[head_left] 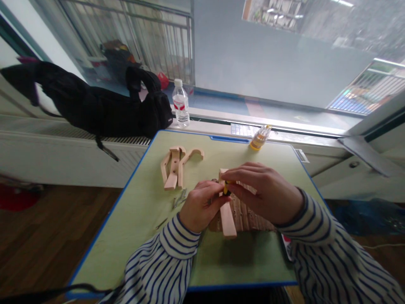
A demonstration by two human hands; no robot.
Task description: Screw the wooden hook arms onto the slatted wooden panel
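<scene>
Both hands meet over a wooden slatted assembly (245,215) lying on the green desk (139,236). My left hand (202,204) is curled, its fingertips pinching at a small yellow-and-black tool (226,188). My right hand (264,192) is closed over the same tool from the right, above a long pale wooden bar (227,213) that lies across the slats. Several small nails or screws (179,197) lie just left of my left hand. Both sleeves are white with blue stripes.
Curved wooden parts (177,166) lie at the desk's middle left. A small amber bottle (260,138) lies at the far edge. On the sill stand a water bottle (181,103) and a black bag (104,105). A window is behind.
</scene>
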